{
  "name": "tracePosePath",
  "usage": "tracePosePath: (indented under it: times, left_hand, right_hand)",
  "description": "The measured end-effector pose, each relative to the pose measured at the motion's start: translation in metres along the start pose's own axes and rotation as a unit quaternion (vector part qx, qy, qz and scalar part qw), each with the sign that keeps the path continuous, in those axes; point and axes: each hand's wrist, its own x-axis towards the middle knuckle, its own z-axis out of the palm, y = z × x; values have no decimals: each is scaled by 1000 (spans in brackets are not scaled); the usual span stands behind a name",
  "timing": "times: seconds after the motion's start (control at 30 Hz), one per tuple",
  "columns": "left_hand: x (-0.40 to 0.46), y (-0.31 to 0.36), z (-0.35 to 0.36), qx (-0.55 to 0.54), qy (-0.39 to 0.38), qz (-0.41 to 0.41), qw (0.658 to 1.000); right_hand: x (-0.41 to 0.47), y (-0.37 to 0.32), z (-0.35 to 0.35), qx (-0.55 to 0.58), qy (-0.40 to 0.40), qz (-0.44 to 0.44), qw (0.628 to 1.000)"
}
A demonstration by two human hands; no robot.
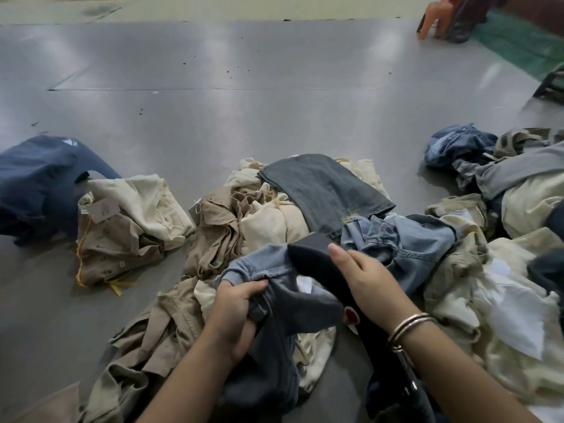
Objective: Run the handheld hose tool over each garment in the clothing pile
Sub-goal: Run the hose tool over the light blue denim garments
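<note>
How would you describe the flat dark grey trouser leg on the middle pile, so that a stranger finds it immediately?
Start from the middle pile of cream and tan clothes on the grey floor, just beyond the person's hands. On its top lies the dark grey trouser leg, pointing away from the person. Unlike the crumpled garments around it, it lies smooth and flat.

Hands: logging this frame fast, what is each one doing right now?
Left hand: grips the grey-blue denim garment.
Right hand: holds the black hose tool, fingers round it.
</note>
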Motion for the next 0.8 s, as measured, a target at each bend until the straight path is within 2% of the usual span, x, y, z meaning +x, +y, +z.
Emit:
tracePosePath:
  times: [0.03, 0.1, 0.2, 0.27, 0.3, 0.4, 0.5, 0.6, 0.7, 0.73, 0.8]
  left_hand:
    - [-1, 0, 0, 4, 0, 0, 1000]
    - [-2, 1, 1, 7, 5, 1, 1000]
    - [-1, 2, 1, 13, 22, 3, 1000]
    - [0, 0, 0, 17, 26, 1, 1000]
    - [0, 0, 0, 20, 31, -1, 999]
    - [1, 1, -2, -7, 20, 4, 1000]
    - [-1, 4, -2, -36, -14, 9, 999]
    - [0, 4, -2, -33, -17, 14, 999]
    - [-2, 2, 0, -6, -11, 12, 1000]
    - [-2, 2, -1, 5, -12, 14, 1000]
    - [-3, 3, -2, 12, -26, 24, 999]
  right_hand:
    - [2, -1, -4, 10, 19, 11, 1000]
    - [0, -2, -10, 52, 8, 13, 999]
    - [-10, -3, -9, 87, -74, -15, 993]
    - [-13, -3, -2, 62, -109, -18, 992]
    - [-12, -3, 0, 39, -98, -17, 994]
    - [3, -1, -2, -8, 0, 6, 1000]
    - [8, -2, -18, 42, 47, 19, 998]
    - [-1, -4, -21, 104, -15, 4, 994]
    - [-13, -7, -8, 70, -92, -31, 993]
    - [-14, -8, -4, 50, -99, -39, 993]
    - [-8, -7, -3, 28, -60, -29, 997]
